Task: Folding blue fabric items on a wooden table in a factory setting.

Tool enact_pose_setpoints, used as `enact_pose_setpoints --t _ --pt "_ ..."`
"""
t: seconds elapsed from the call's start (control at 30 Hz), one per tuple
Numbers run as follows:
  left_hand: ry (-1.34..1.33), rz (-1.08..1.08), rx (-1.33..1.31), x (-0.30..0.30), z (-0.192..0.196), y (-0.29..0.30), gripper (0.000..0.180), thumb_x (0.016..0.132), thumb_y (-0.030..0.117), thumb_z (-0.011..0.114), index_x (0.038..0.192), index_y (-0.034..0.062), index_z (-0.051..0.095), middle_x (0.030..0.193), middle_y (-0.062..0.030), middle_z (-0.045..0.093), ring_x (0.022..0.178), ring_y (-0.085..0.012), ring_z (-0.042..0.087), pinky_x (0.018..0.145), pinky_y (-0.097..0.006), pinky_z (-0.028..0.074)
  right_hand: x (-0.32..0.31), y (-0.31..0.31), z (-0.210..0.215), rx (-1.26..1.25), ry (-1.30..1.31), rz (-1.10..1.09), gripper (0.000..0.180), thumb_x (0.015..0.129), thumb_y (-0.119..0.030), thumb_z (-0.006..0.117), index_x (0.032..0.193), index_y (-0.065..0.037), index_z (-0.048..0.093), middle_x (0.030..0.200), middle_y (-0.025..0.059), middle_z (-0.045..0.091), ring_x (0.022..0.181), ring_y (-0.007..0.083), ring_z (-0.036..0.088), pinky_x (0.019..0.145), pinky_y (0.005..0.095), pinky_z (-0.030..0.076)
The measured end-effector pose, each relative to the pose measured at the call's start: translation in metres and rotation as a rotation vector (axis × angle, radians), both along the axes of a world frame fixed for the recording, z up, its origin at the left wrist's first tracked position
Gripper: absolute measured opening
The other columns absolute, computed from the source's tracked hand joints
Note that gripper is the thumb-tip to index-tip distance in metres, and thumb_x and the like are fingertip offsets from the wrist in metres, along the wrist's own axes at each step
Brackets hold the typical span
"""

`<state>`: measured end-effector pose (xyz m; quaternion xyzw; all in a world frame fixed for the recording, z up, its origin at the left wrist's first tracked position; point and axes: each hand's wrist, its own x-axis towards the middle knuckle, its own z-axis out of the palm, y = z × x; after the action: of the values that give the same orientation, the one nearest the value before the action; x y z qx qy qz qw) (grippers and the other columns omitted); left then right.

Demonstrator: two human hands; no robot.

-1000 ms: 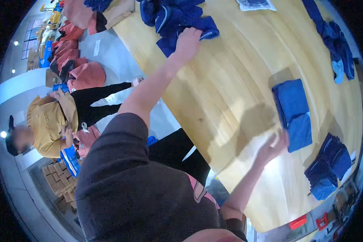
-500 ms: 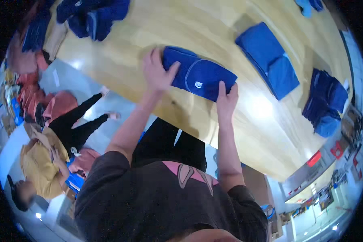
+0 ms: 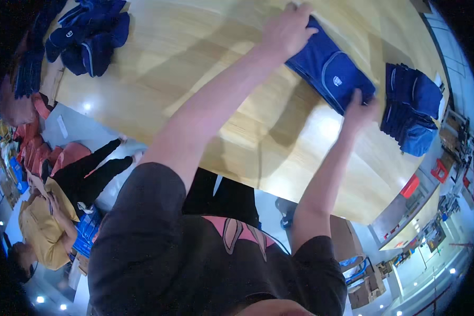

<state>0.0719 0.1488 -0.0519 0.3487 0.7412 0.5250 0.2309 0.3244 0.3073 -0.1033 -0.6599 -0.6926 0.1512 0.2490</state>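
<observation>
In the upper right part of the frame, a folded blue garment (image 3: 332, 71) lies flat on the wooden table (image 3: 195, 84). It is a dark blue piece with a thin pale curved seam and a small pale badge on its top side. The left hand (image 3: 287, 31) rests on the upper left end of this garment, palm down, with the fingers (image 3: 300, 16) spread and pressing on the cloth; they are not clenched around it. The right hand (image 3: 359, 110) is at the lower right end of the same garment, and its fingers touch the edge of the cloth there; whether they pinch the edge or only press on it, I cannot tell. Both bare forearms come up from the lower middle of the frame, out of the short sleeves of a dark shirt with a pink figure on it.

Just beside the garment, at the right of the frame, stands a stack of folded blue garments (image 3: 411, 113), near to it but not touching the hands. In the upper left corner there is a loose pile of dark blue clothes (image 3: 89, 34) on the table, well apart from the hands. At the lower left of the frame, a person in a yellow top (image 3: 45, 226) sits on the floor, beside reddish bags (image 3: 47, 158).
</observation>
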Motion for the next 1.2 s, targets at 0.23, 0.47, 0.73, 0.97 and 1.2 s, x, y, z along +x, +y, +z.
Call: enact_pose_setpoints --t 0.23,0.47,0.73,0.97,1.2 --pt "0.449 0.089 -0.011 -0.048 -0.115 0.098 0.035 0.094 0.034 0.064 0.123 0.0141 0.061 0.109 -0.0113 0.063 0.092 -0.0321 0.064 0.084 -0.041 0.052 -0.033 -0.001 -0.006 0.509 -0.183 0.270 0.063 0.085 -0.020 0.078 0.138 0.000 0.050 0.137 0.0283 0.052 0.127 0.0438 0.049 0.106 0.0541 0.041" --pt "1.120 0.520 -0.100 -0.194 -0.090 -0.027 0.059 0.070 0.029 0.078 0.124 0.0126 0.059 0.125 -0.0072 0.060 0.113 -0.0304 0.057 0.097 -0.044 0.042 -0.051 0.001 -0.054 0.127 -0.562 0.505 0.051 0.106 -0.043 0.044 0.155 -0.032 0.041 0.163 0.0071 0.034 0.151 0.0377 0.028 0.108 0.0788 0.023" --pt "0.847 0.648 -0.401 -0.279 -0.093 -0.239 0.027 0.081 0.018 0.071 0.106 0.0095 0.063 0.100 -0.0172 0.061 0.090 -0.0373 0.060 0.077 -0.043 0.049 -0.045 -0.031 -0.061 0.236 -0.120 0.633 0.045 0.102 -0.023 0.058 0.145 -0.010 0.052 0.151 0.0182 0.046 0.138 0.0391 0.045 0.113 0.0567 0.035" --pt "0.447 0.085 -0.321 -0.061 -0.088 -0.210 0.039 0.079 0.019 0.074 0.113 0.0059 0.062 0.099 -0.0106 0.061 0.090 -0.0312 0.058 0.082 -0.040 0.048 -0.068 -0.146 -0.014 -0.247 0.327 0.622 0.028 0.099 -0.003 0.058 0.128 -0.002 0.060 0.126 0.0134 0.062 0.114 0.0252 0.060 0.097 0.0352 0.049" --pt "0.105 0.031 -0.213 -0.051 -0.051 -0.191 0.037 0.087 0.009 0.072 0.123 0.0048 0.063 0.112 -0.0110 0.064 0.092 -0.0242 0.063 0.082 -0.033 0.051 -0.072 -0.181 -0.026 -0.615 0.273 0.759 0.036 0.095 -0.006 0.061 0.131 -0.003 0.060 0.123 0.0146 0.059 0.112 0.0281 0.059 0.097 0.0344 0.049"
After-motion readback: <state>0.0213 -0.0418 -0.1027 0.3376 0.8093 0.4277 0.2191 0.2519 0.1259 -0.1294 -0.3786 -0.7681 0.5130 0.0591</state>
